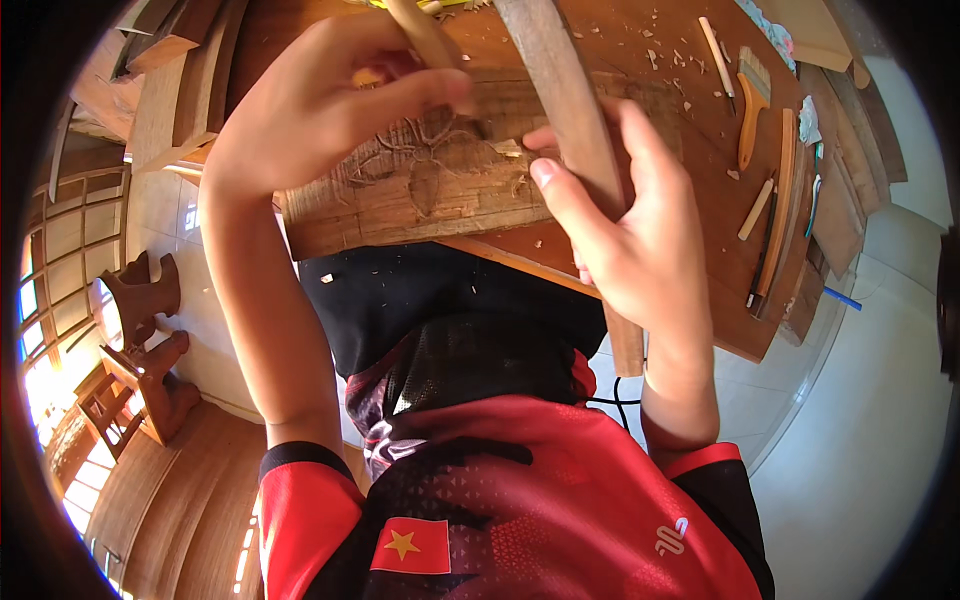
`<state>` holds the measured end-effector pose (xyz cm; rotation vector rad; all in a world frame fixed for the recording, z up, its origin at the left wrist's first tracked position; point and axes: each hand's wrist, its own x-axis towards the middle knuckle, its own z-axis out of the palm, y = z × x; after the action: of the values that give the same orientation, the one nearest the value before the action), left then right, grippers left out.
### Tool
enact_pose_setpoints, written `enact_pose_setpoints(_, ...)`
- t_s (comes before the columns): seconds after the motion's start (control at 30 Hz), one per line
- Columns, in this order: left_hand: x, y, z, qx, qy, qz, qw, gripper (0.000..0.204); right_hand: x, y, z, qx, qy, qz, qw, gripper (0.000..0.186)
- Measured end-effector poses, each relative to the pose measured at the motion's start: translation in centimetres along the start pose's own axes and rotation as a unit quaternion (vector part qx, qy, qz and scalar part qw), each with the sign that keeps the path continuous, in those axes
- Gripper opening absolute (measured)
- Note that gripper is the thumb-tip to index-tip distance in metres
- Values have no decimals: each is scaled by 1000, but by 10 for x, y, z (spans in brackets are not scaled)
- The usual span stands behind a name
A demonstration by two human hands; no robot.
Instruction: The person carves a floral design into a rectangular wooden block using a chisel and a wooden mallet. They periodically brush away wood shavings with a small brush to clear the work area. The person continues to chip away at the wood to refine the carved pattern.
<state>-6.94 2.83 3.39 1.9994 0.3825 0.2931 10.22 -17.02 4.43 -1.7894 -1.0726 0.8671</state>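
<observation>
A wooden board [330,218] lies across the near edge of the table, with a flower pattern carved into its face. Over its left part, my left hand [310,110] is closed around a light wooden tool handle [420,32]; the tool's working end is not clear to see. My right hand [645,215] grips a long, flat wooden bar [565,85] at the board's right side, thumb on one side and fingers on the other. The bar slants from the top of the view down past the table's near edge. A loose chip [508,148] sits on the board near my right fingertips.
Wood shavings are scattered over the brown tabletop [690,275]. On the right lie a flat brush [752,95], thin sticks [757,210] and long wood strips [778,215]. Stacked timber [190,95] stands at the far left, and carved wooden furniture [145,370] below it.
</observation>
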Motion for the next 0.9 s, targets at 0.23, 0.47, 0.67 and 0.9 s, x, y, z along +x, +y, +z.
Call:
enact_pose_setpoints(0.23, -44, -12, 11, -137, 196, -62, 969, 25, 9, 8, 19, -57, 52, -69, 995, 38)
enact_pose_setpoints(0.47, -44, -20, 24, -107, 233, -21, 966, 27, 11, -4, 38, -141, 100, -47, 984, 39)
enact_pose_setpoints(0.67, -46, -21, 23, -112, 229, -22, 967, 24, 6, -1, 45, -142, 113, -72, 981, 37)
enact_pose_setpoints(0.9, -47, -17, 20, -95, 201, -34, 974, 20, 5, -2, 30, -146, 126, -69, 979, 30)
